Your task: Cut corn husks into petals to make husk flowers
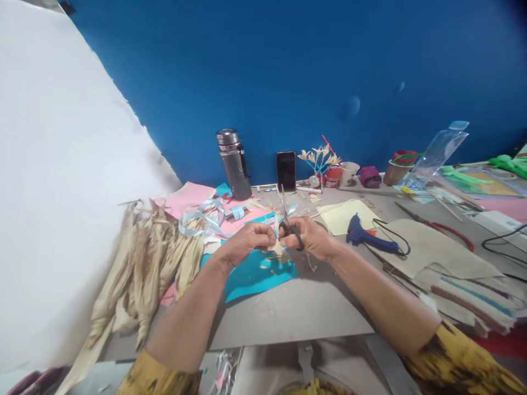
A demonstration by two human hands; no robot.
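My right hand [310, 236] is closed around the black handles of a pair of scissors [283, 202], whose blades point up and away from me. Close beside it, my left hand [251, 239] is closed in a pinch on a small piece of pale dried husk [280, 253], which hangs between the two hands. Below them lies a blue sheet of paper [251, 282] scattered with small husk scraps. A bundle of dried corn husks [154, 258] lies left of my left hand.
Along the blue wall stand a thermos [235, 164], a phone [286, 171], husk flowers [319, 159], a paper cup [349, 173] and a tilted plastic bottle [438, 153]. On the right lie a blue glue gun [370, 237], red-handled pliers or shears [436, 225] and cream cloth [440, 247].
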